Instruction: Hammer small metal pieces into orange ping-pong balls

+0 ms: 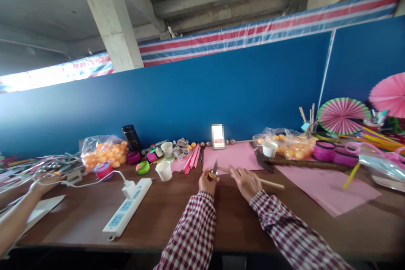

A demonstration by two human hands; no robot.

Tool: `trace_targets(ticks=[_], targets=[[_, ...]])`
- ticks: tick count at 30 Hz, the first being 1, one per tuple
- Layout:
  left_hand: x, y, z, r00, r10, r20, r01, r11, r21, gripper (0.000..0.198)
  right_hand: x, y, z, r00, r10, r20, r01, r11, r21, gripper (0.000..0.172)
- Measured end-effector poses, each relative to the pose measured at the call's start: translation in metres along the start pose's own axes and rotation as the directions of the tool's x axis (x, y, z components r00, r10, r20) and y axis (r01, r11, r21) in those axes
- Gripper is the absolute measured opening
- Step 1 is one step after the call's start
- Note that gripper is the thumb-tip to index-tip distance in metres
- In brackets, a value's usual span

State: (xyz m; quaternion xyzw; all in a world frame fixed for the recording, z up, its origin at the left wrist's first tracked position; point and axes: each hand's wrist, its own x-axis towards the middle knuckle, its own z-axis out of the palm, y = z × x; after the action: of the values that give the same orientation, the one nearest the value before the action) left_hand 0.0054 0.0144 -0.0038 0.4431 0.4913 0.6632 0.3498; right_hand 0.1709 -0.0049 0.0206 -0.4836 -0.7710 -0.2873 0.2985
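Observation:
My left hand [207,182] is closed around a small shiny round metal piece [213,174]. A dark pointed blade-like part [215,164] stands up from the same grip; whether the two are joined I cannot tell. My right hand [247,182] is low over the brown table, palm down, fingers stretched toward the left hand and slightly blurred. From beneath it a pale wooden stick [272,184] juts out to the right; its other end is hidden. Just beyond both hands lies a pink paper sheet [232,156].
A white power strip [128,207] with a plugged-in charger lies left. Paper cups [163,170], bags of orange balls [106,152], pink strips [193,158] and purple tape rolls [324,150] line the back. Another pink sheet [329,190] lies right. Another person's hand [46,182] is far left.

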Motion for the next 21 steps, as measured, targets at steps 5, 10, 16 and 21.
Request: trace_targets(ticks=[5,10,16,21], targets=[[0.0004,0.0007,-0.0009,1.0,-0.005,-0.02,0.005,1.0,0.004,0.043,0.0002,-0.0013,-0.0004,1.0,0.016,-0.016,-0.016,1.0,-0.014,0.036],[0.0014,0.001,-0.0012,1.0,-0.006,-0.016,0.006,1.0,0.023,0.04,0.0006,0.0007,-0.0029,0.998,0.051,-0.045,-0.051,0.999,-0.005,0.04],[0.0011,0.0027,0.0014,0.999,-0.039,-0.009,0.039,0.999,0.004,0.043,0.0009,-0.0008,-0.0051,0.999,0.046,0.005,-0.046,0.999,-0.003,0.037],[0.0002,0.0041,-0.0011,0.999,-0.038,0.007,0.038,0.999,0.016,0.039,0.0008,-0.0001,-0.0059,0.998,0.055,0.02,-0.055,0.998,-0.002,0.037]])
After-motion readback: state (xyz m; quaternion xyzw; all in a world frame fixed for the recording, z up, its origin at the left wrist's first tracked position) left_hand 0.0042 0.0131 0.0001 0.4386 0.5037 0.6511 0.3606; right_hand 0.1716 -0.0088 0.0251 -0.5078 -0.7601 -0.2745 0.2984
